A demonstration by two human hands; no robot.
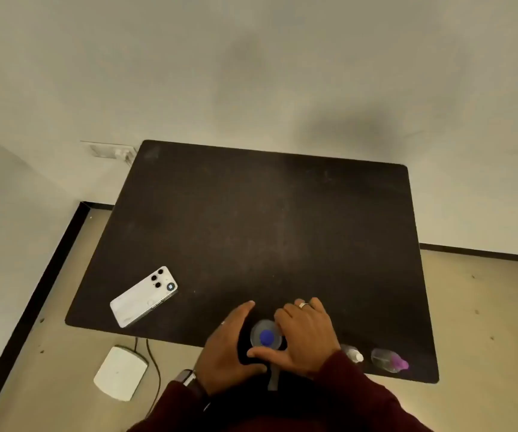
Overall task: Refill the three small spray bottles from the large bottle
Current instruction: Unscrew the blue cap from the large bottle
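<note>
Both my hands close in on the bottle with the blue cap (pixel 266 336), which stands at the near edge of the black table (pixel 251 219). My left hand (pixel 229 344) cups its left side, fingers loosely curved against it, thumb low in front. My right hand (pixel 304 335) lies over its right side, fingers bent across the top and thumb reaching under the cap; whether either hand truly grips, I cannot tell. Right of this bottle, partly behind my right sleeve, stands a clear bottle with a white cap (pixel 352 353), and further right a clear bottle with a purple cap (pixel 390 360). A white phone (pixel 144 297) lies face down well to the bottle's left. On the floor below the phone sits a white box (pixel 120 373) with cables.
</note>
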